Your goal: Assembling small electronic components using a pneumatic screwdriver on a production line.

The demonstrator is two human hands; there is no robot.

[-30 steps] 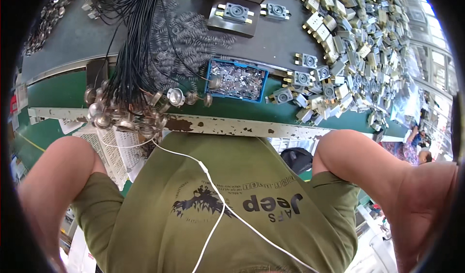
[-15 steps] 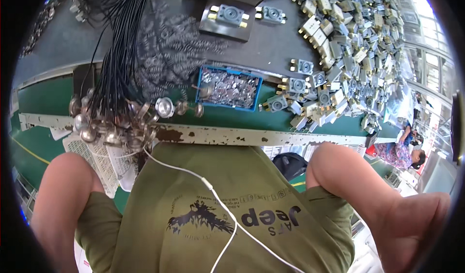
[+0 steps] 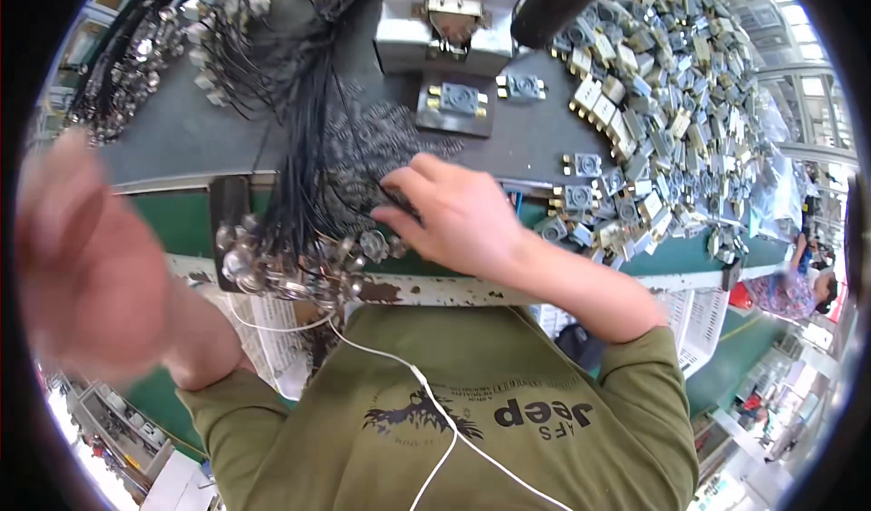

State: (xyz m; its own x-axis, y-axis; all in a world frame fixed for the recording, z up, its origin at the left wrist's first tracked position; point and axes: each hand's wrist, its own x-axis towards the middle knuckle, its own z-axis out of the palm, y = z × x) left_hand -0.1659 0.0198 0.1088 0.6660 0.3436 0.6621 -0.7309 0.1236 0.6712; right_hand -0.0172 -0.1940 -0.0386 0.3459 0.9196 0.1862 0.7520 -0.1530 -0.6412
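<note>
Coil springs [image 3: 367, 135] beside right hand [image 3: 463, 221]

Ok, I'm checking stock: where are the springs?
In the head view, above and left of centre, the springs lie between the black wires and the right hand.

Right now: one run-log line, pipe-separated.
left hand: far left, blurred, hold unclear | right hand: near springs, black wires, hold unclear | things: round metal pieces by wires | rest: block-shaped parts heaped right

The wires [image 3: 308, 139] are black, the discs [image 3: 238, 263] silvery, the springs [image 3: 379, 130] dark grey. Grey blocks [image 3: 581, 198] show gold-coloured tabs [image 3: 555, 203]. The counter [image 3: 195, 139] is dark grey; the shirt [image 3: 308, 447], olive green with black print [image 3: 419, 416].
</note>
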